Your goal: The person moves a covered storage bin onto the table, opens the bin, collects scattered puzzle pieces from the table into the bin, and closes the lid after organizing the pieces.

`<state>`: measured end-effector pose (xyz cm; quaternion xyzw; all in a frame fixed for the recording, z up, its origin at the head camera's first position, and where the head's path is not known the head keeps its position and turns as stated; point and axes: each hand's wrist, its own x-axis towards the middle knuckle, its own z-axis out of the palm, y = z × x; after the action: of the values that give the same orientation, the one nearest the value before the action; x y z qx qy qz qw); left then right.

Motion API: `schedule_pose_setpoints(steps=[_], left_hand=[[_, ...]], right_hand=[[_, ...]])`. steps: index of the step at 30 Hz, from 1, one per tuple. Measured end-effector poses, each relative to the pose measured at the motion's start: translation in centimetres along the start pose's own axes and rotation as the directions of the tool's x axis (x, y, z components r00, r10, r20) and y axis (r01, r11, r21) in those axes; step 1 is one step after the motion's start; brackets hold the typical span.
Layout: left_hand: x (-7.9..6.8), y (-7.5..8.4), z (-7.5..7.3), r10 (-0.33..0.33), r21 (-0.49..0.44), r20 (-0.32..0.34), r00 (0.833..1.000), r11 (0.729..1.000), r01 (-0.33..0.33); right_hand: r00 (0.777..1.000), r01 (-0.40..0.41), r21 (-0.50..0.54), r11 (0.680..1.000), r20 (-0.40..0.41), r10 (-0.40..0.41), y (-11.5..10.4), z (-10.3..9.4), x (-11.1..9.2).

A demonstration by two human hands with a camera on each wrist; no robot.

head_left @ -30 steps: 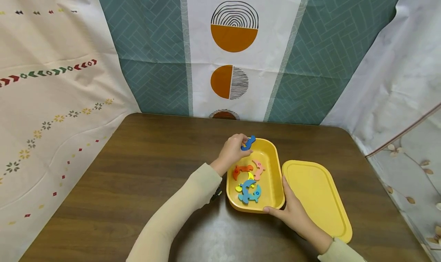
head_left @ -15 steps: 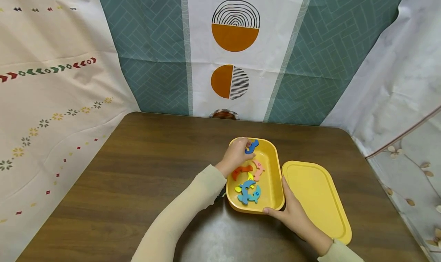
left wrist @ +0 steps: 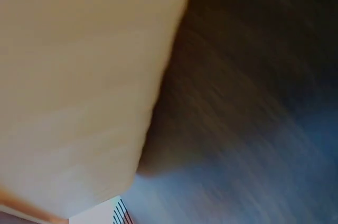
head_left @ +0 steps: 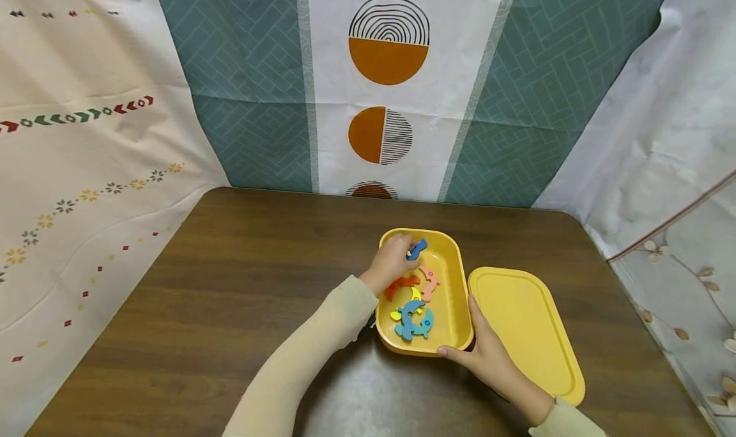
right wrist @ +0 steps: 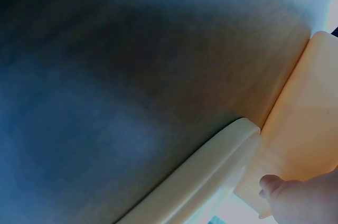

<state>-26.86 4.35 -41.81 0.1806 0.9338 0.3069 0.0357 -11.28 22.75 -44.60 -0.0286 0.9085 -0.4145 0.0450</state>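
My left hand [head_left: 393, 258] pinches a dark blue animal-shaped toy piece [head_left: 417, 250] over the far left part of a yellow box [head_left: 454, 299]. Inside the box, an orange piece [head_left: 402, 285] and a pink piece [head_left: 429, 285] lie close to that hand. Nearer to me, a blue piece [head_left: 406, 323] overlaps a teal one [head_left: 425, 325], with bits of yellow [head_left: 395, 315] beside them. My right hand [head_left: 489, 354] holds the box's near right corner, thumb on the near side and fingers along the right side. The box's outer wall [left wrist: 79, 76] fills much of the left wrist view.
A yellow lid [head_left: 529, 328] lies flat on the brown wooden table [head_left: 230, 296], right beside the box and partly under my right wrist. Patterned cloth [head_left: 253, 105] hangs behind the table and along both sides.
My left hand has come down into the box and slightly nearer to me, carrying the dark blue piece. The right hand keeps its hold on the corner.
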Motion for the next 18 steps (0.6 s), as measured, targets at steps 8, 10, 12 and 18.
schedule_pose_setpoints(steps=[8, 10, 12, 18], left_hand=[[0.17, -0.22, 0.37, 0.037, 0.153, 0.036, 0.999, 0.987, -0.042], [0.21, -0.23, 0.39, 0.041, 0.177, 0.044, 0.998, 0.983, -0.049], [0.23, -0.22, 0.39, 0.043, 0.208, 0.056, 0.998, 0.977, -0.053], [0.17, -0.13, 0.64, 0.048, 0.338, 0.107, 0.993, 0.938, -0.082]], right_hand=[[1.0, 0.005, -0.001, 1.0, -0.001, -0.005, -0.07, 0.06, -0.03], [1.0, 0.011, -0.003, 1.0, -0.004, -0.011, -0.07, 0.03, 0.02], [1.0, 0.013, -0.003, 1.0, -0.005, -0.013, -0.05, 0.01, 0.04], [1.0, 0.009, 0.008, 1.0, 0.002, -0.009, 0.08, 0.07, 0.08]])
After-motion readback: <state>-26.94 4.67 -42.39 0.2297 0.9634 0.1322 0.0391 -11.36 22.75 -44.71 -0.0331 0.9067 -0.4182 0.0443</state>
